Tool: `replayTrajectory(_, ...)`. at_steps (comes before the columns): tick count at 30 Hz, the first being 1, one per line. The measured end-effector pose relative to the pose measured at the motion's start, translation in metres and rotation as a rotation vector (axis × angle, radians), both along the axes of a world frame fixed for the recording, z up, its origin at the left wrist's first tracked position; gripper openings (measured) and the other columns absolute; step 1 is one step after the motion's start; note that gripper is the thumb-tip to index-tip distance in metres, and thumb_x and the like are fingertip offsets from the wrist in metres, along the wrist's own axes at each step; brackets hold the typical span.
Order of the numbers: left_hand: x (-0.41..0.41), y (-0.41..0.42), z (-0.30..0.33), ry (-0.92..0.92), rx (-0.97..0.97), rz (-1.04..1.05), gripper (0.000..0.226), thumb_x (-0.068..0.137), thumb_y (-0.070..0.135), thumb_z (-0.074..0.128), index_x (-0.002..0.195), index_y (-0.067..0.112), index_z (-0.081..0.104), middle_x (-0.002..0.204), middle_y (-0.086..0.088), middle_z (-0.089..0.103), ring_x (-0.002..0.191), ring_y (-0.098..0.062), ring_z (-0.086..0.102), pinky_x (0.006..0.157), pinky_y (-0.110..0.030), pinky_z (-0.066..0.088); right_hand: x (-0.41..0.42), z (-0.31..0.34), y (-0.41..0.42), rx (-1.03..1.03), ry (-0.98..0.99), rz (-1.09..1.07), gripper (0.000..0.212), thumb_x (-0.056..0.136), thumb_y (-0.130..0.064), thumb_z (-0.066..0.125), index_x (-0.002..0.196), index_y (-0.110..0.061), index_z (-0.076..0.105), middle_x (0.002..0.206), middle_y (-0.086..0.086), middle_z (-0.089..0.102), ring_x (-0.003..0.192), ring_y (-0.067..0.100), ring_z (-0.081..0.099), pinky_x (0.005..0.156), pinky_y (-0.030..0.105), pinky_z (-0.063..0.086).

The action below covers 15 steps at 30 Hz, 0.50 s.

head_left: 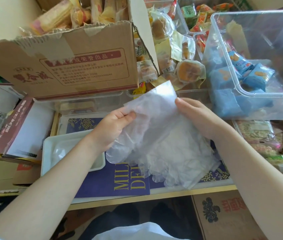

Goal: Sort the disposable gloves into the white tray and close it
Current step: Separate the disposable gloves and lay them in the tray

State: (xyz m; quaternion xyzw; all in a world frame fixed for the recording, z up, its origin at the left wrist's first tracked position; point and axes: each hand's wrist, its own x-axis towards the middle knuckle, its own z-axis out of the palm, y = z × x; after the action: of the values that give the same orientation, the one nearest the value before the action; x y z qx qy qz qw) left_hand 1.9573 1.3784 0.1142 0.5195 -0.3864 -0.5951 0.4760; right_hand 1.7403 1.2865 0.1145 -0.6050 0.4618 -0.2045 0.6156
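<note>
Two hands hold one sheaf of disposable gloves (156, 135) above the bench (154, 193); the white tray (50, 144) lies down and to the left of it.

The left hand (111, 130) pinches the sheaf's left edge between thumb and curled fingers; the right hand (196, 116) has its grip on the right edge, thumb on top, the other fingers hidden behind the plastic; the sheaf's long axis runs from the cuffs, away from the person, down to the glove fingers hanging toward a purple booklet (119, 181); the tray sits just under the left forearm, with some clear plastic already in it, so the left hand is the nearer one; I judge the coming move a short carry leftward and down; no lid for the tray can be made out.
</note>
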Motion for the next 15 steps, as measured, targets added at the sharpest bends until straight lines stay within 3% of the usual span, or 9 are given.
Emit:
replayTrajectory(2, 0.003, -0.003, -0.004, 0.113, 0.069, 0.024, 0.027, 0.097, 0.007, 0.038, 0.106, 0.012, 0.063, 0.091, 0.002, 0.073, 0.085, -0.012, 0.069, 0.076, -0.024, 0.054, -0.001, -0.004, 0.000, 0.119, -0.065, 0.091, 0.029, 0.083, -0.041, 0.061, 0.094, -0.016, 0.070, 0.085, -0.004, 0.072, 0.078, 0.008, 0.067, 0.074, 0.024, 0.052)
replayTrajectory(4, 0.007, -0.005, -0.018, 0.060, 0.168, 0.034, 0.024, 0.098, 0.009, 0.039, 0.105, 0.011, 0.061, 0.089, 0.002, 0.073, 0.084, -0.010, 0.069, 0.075, -0.023, 0.053, 0.001, -0.022, 0.000, 0.143, -0.009, 0.084, 0.019, 0.085, -0.024, 0.065, 0.093, -0.008, 0.070, 0.083, 0.003, 0.071, 0.072, 0.011, 0.066, 0.068, 0.022, 0.052)
replayTrajectory(6, 0.012, -0.004, -0.043, -0.176, 0.303, -0.029, 0.019, 0.098, 0.014, 0.044, 0.107, 0.010, 0.061, 0.093, 0.003, 0.070, 0.087, -0.009, 0.065, 0.077, -0.020, 0.048, 0.004, -0.047, 0.002, 0.133, 0.125, 0.051, 0.018, 0.086, -0.021, 0.066, 0.092, -0.003, 0.066, 0.080, 0.007, 0.067, 0.069, 0.014, 0.061, 0.066, 0.023, 0.048)
replayTrajectory(9, 0.019, 0.008, -0.087, -0.520, 0.483, -0.212, 0.012, 0.092, 0.017, 0.056, 0.097, 0.008, 0.062, 0.087, -0.006, 0.061, 0.078, -0.018, 0.053, 0.070, -0.030, 0.040, 0.006, -0.086, 0.014, 0.205, 0.261, -0.013, 0.015, 0.089, -0.016, 0.063, 0.078, -0.017, 0.054, 0.067, -0.004, 0.054, 0.059, 0.009, 0.051, 0.051, 0.013, 0.040)
replayTrajectory(12, 0.020, 0.020, -0.110, -0.585, 0.488, -0.282, 0.011, 0.091, 0.003, 0.051, 0.089, 0.013, 0.056, 0.085, -0.012, 0.062, 0.076, -0.018, 0.048, 0.069, -0.032, 0.036, 0.002, -0.111, 0.023, 0.275, 0.212, -0.048, 0.020, 0.087, -0.002, 0.062, 0.078, -0.018, 0.052, 0.072, -0.004, 0.056, 0.066, 0.009, 0.054, 0.051, 0.008, 0.043)
replayTrajectory(15, 0.018, 0.020, -0.112, -0.653, 0.434, -0.289, 0.024, 0.085, -0.008, 0.044, 0.094, 0.011, 0.053, 0.089, -0.007, 0.068, 0.075, -0.016, 0.053, 0.069, -0.029, 0.039, -0.001, -0.123, 0.026, 0.334, 0.113, -0.043, 0.018, 0.082, -0.002, 0.067, 0.096, -0.010, 0.061, 0.090, 0.005, 0.067, 0.081, 0.017, 0.064, 0.071, 0.020, 0.053)
